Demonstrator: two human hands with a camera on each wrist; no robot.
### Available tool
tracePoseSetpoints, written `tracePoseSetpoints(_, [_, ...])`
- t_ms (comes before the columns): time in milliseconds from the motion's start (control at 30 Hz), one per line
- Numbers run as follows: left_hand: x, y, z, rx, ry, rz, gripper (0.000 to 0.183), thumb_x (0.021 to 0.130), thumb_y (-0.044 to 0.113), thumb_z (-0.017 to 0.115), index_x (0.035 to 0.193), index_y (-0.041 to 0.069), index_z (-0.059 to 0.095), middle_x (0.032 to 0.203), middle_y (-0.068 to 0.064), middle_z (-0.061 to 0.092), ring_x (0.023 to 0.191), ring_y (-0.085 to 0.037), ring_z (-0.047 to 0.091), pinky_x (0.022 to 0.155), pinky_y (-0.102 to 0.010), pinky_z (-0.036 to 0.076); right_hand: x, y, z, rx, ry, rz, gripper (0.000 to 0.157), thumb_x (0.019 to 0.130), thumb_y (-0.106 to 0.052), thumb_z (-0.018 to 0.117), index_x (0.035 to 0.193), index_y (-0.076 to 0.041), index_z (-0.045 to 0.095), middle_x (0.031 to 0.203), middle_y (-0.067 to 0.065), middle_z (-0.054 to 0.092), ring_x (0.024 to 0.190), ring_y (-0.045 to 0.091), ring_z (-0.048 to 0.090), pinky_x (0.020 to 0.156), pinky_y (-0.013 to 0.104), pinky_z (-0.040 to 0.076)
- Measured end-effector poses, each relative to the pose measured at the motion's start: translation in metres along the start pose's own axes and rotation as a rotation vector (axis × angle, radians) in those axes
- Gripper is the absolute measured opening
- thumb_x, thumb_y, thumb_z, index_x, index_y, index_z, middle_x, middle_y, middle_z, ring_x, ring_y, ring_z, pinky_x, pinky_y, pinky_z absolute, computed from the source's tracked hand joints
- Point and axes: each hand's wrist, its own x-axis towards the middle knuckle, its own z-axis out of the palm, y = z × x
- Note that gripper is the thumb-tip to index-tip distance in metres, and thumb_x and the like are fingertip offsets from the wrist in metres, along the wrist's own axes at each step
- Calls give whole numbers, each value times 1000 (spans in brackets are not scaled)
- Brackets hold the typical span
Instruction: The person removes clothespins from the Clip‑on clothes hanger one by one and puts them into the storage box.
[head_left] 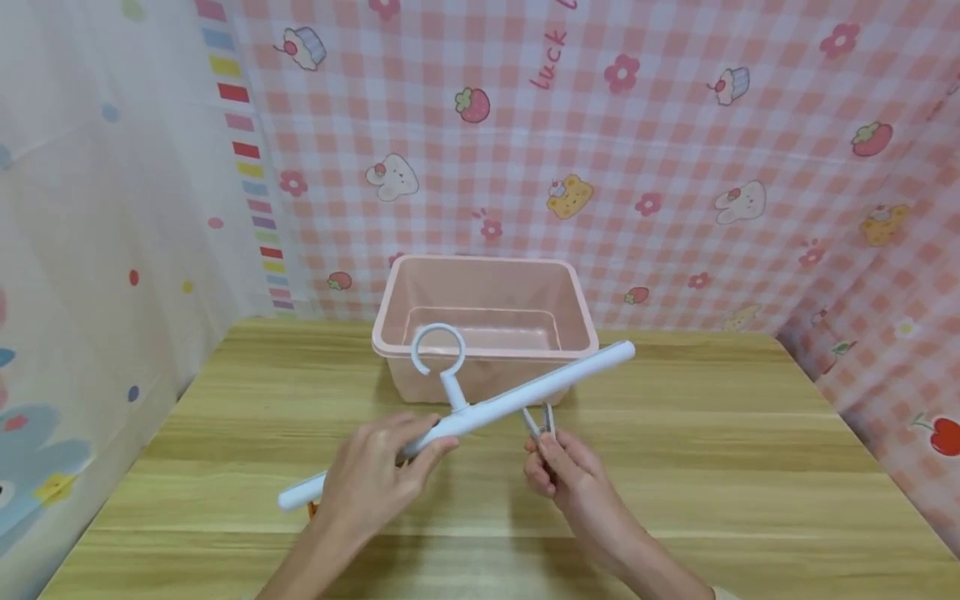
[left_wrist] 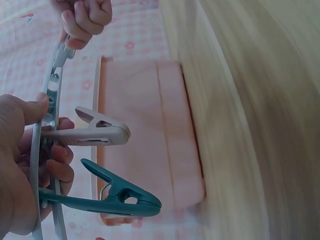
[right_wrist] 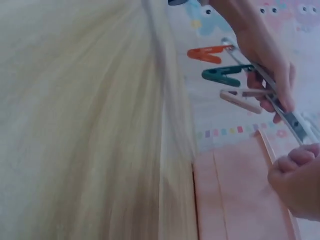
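Observation:
A pale blue clip hanger point(head_left: 540, 387) with a ring-shaped hook point(head_left: 438, 327) is held aslant above the table by my left hand point(head_left: 378, 467), its thumb and fingers round the bar left of the hook. From the bar hang an orange clip point(right_wrist: 206, 54), a dark green clip point(left_wrist: 120, 197) and a beige clip point(left_wrist: 100, 135), all around the left hand. My right hand point(head_left: 573, 479) pinches a light grey clip point(head_left: 549, 418) just below the right half of the bar. Whether that clip is fastened to the bar, I cannot tell.
Behind the hands a pink plastic bin point(head_left: 483, 265) stands on the wood-grain table point(head_left: 720, 467), against the back cloth. Pink checked cloth point(head_left: 510, 158) hangs behind and to the right, and a white patterned cloth point(head_left: 135, 208) covers the left side.

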Motion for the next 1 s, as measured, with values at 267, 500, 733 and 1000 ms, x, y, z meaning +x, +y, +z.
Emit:
tracePoseSetpoints(267, [0, -6, -3, 56, 37, 102, 25, 83, 32, 81, 100, 14, 80, 75, 9, 68, 54, 2, 40, 48, -11, 33, 1, -2, -18, 227, -231, 9, 27, 111, -24, 30, 101, -13, 52, 67, -6, 27, 62, 11, 25, 67, 30, 20])
tracePoseSetpoints(500, [-1, -9, -5, 71, 39, 139, 23, 82, 31, 82, 99, 16, 80, 74, 11, 65, 54, 3, 40, 47, -10, 32, 6, -1, -31, 386, -361, 15, 38, 111, -16, 23, 98, -10, 58, 63, -3, 20, 57, 12, 19, 61, 26, 19])
tracePoseSetpoints(733, [-2, -10, -7, 55, 30, 176, 20, 81, 30, 83, 96, 17, 80, 74, 11, 66, 54, 5, 42, 48, -9, 33, 9, -3, -42, 389, -443, 15, 41, 110, -15, 22, 96, -10, 60, 61, -3, 20, 55, 11, 17, 58, 28, 15])
tracePoseSetpoints(1000, [-2, -11, -9, 60, 29, 238, 21, 82, 33, 81, 97, 17, 81, 72, 14, 62, 55, 8, 36, 48, -7, 30, 9, -1, -51, 481, -547, 27, 43, 110, -14, 17, 101, -8, 59, 62, -3, 20, 55, 11, 18, 57, 27, 14])
